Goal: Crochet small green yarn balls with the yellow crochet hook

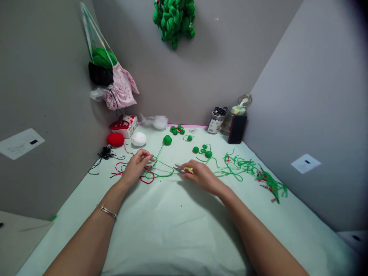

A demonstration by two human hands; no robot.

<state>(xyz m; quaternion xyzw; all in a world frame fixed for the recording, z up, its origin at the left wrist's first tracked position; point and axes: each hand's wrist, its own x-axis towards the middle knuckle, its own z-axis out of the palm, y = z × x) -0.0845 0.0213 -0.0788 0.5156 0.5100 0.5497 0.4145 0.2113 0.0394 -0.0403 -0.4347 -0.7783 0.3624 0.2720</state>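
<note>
Green yarn [166,176] lies in thin loops on the pale green cloth [172,226], between the two hands I watch from far off through the head camera. I see the left hand [136,165] with its fingers close together, right beside the yarn; I cannot tell if they pinch it. The right hand [201,174] is curled around little scissors [178,168] with a yellow handle, and their tips point left, close to the yarn. A strand runs far up to a green yarn ball [167,140]. Red yarn [147,183] curls near the left hand. On the far left I see a red yarn ball [115,139], a white yarn ball [139,139] and a black yarn tangle [106,153]. On the right, green and red yarn scraps [271,183] lie in a messy pile, with a dark phone [237,129] standing farther back.
</note>
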